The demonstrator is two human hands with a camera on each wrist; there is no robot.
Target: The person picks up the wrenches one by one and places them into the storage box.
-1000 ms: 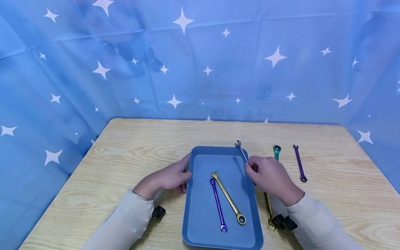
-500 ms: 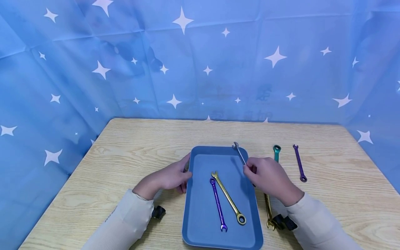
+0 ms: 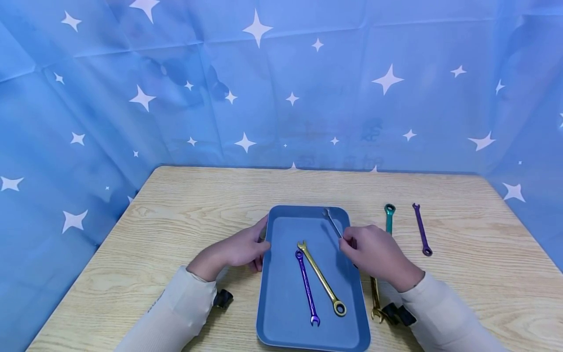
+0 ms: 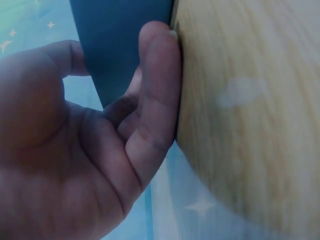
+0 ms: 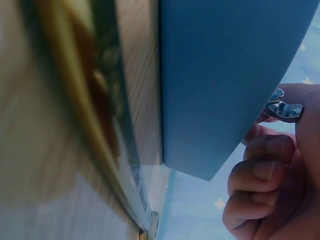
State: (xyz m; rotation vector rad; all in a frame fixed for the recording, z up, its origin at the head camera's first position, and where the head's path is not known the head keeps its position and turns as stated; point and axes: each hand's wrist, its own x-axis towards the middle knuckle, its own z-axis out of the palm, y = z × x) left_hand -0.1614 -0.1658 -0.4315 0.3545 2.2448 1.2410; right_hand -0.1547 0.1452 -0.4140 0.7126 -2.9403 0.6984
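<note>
A blue tray point(image 3: 286, 303) lies on the wooden table, holding a gold wrench point(image 3: 322, 279) and a purple wrench point(image 3: 307, 289) side by side. My left hand point(image 3: 237, 248) grips the tray's left wall, thumb at the rim and fingers against the outside; the left wrist view shows the wall point(image 4: 112, 45) between thumb and fingers. Over the tray's right side, my right hand point(image 3: 376, 252) pinches a silver wrench point(image 3: 333, 226), its open-jaw end pointing to the far edge. In the right wrist view the shiny end of that silver wrench point(image 5: 285, 110) shows beside the palm.
Right of the tray lie a green wrench point(image 3: 389, 217), partly behind the right hand, another purple wrench point(image 3: 422, 230) and another gold wrench point(image 3: 376, 300), partly covered by the right arm. A blue curtain with stars point(image 3: 264, 98) hangs behind the wooden table point(image 3: 198, 205).
My right hand has moved slightly left and nearer to me, bringing the silver wrench's far end from above the tray's far rim to inside it. The left hand and tray stay put.
</note>
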